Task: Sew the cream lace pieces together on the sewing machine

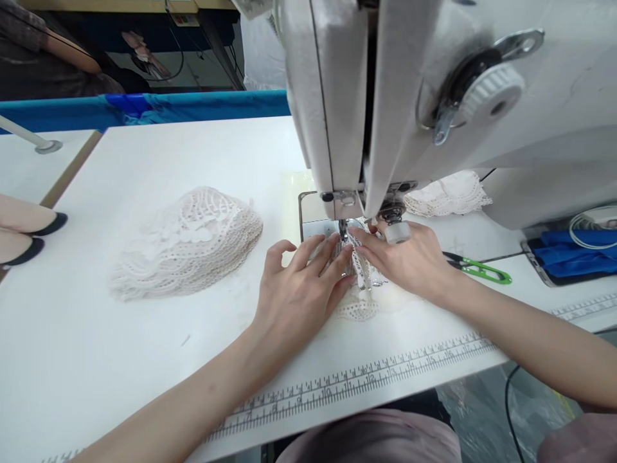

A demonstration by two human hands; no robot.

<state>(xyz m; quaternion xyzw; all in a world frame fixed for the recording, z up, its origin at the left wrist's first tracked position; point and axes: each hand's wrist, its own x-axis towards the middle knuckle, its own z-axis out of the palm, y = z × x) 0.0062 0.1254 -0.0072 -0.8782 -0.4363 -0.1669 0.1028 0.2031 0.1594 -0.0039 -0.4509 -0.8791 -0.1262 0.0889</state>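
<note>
A small white lace piece (359, 307) lies on the table under the presser foot (345, 233) of a white sewing machine (414, 96). My left hand (301, 289) rests flat on the lace's left side, fingers stretched toward the needle. My right hand (407, 260) presses on the lace from the right, its fingertips pinched at the fabric right beside the foot.
A stack of white lace pieces (187, 244) sits to the left on the white table (96, 360). More lace (448, 194) lies behind the machine. Green thread snips (482, 268) and a blue tray (573, 254) are on the right. Another person's feet (29, 235) show at far left.
</note>
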